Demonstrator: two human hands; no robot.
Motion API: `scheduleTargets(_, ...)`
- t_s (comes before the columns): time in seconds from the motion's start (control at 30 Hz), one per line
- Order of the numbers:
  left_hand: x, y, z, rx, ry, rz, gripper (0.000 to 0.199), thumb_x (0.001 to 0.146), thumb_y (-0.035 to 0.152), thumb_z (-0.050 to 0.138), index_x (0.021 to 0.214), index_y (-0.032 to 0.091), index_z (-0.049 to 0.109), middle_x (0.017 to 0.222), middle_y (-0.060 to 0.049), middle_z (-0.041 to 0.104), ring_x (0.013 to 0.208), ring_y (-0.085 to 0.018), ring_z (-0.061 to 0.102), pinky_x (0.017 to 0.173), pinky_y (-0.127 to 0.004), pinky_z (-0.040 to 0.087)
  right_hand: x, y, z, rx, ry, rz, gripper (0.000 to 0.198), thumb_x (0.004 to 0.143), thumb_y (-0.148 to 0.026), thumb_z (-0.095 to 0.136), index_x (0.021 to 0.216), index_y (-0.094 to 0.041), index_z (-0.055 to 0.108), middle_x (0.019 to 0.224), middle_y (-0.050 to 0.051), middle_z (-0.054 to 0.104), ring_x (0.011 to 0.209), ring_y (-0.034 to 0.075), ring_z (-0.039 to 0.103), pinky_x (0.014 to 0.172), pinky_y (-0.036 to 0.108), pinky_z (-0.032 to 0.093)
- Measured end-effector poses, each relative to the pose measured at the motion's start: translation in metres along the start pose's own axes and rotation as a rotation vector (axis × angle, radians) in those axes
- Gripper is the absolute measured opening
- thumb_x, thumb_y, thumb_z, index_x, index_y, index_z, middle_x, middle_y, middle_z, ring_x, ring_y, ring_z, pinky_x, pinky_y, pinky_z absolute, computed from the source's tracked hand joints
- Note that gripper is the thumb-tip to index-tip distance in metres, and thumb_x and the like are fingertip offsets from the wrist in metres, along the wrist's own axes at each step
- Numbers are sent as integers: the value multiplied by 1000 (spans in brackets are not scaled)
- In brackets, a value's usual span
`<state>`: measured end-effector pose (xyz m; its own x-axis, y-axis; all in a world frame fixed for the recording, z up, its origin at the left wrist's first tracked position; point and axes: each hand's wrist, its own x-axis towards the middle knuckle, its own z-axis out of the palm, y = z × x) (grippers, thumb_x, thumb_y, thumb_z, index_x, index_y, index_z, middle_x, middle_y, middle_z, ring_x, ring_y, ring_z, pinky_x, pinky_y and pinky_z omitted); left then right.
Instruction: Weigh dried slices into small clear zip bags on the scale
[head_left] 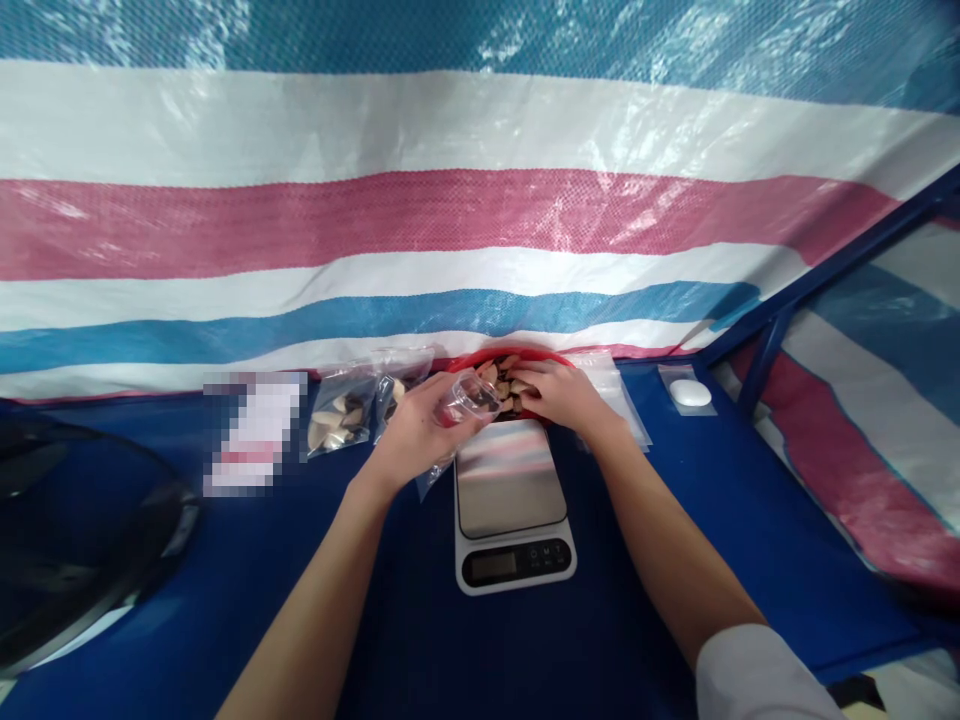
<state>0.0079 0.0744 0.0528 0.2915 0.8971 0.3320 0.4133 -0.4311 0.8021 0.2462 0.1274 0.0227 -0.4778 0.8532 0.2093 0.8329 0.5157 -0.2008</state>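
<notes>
My left hand (416, 428) is closed around a clear plastic cup (474, 393), tilted over the near left side of a red basin (556, 354). Brown, chip-like dried pieces (511, 385) lie in the basin; their exact kind is unclear. Reaching in from the right, my right hand (564, 396) has its fingers curled onto some of these pieces. A digital kitchen scale (512, 480) with a shiny metal plate stands just in front of the basin, between my forearms. Its display is dark.
Left of the basin lie clear bags, one with pale and dark pieces (337, 424), another with similar pieces (390, 392). Flat clear bags (619, 400) lie to the right. Beyond is a bagged white oval object (690, 393). A dark round object (82, 530) occupies the left edge.
</notes>
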Motion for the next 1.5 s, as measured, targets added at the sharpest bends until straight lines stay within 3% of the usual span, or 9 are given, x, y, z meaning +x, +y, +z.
scheduleTargets(0.17,0,-1,0,-2,13,9,50,81,42,78,125,20,68,118,-9,74,107,-29,71,101,-45,55,-2,-4,-5,-48,41,91,28,95,-36,56,113,-31,77,116,1,77,101,24,71,86,35,55)
scheduleTargets(0.4,0,-1,0,-4,7,9,50,82,41,77,127,20,67,120,-9,74,109,-28,70,101,-43,55,-1,-4,-2,-115,31,146,37,99,-52,50,114,-31,77,108,5,79,95,24,72,80,32,52)
scheduleTargets(0.67,0,-2,1,-7,8,-5,48,82,41,77,124,18,68,117,-10,74,108,-29,71,100,-43,55,2,4,5,-95,-22,104,33,100,-41,52,120,-29,75,109,6,79,92,24,73,83,33,53)
scheduleTargets(0.8,1,-4,1,-5,9,3,48,82,42,77,122,18,68,116,-10,75,107,-29,71,100,-44,55,3,8,4,41,33,104,28,98,-40,58,115,-30,77,111,3,79,93,25,74,84,34,55)
scheduleTargets(0.97,1,-8,1,-4,13,38,48,83,43,76,124,18,67,114,-10,75,104,-28,72,98,-44,57,0,11,-7,411,135,72,23,93,-29,64,111,-32,78,117,-4,77,99,20,74,94,32,56)
scheduleTargets(1.17,0,-8,3,21,36,48,49,83,43,76,124,18,67,115,-11,75,105,-28,72,97,-44,57,-3,-1,-30,736,172,78,23,90,-28,66,109,-29,79,113,-2,78,99,19,74,97,34,58)
scheduleTargets(1.37,1,-2,5,25,-8,78,50,84,41,75,128,20,66,120,-11,73,105,-28,71,97,-46,56,-8,-26,-46,881,155,-15,21,90,-31,68,108,-29,79,106,-2,79,90,17,75,84,31,62)
scheduleTargets(1.5,2,1,7,-6,-30,119,48,83,38,76,128,22,67,128,-11,70,118,-29,66,107,-47,51,-8,-41,-48,788,142,-64,21,90,-29,68,108,-26,79,104,-1,79,87,17,74,80,28,61)
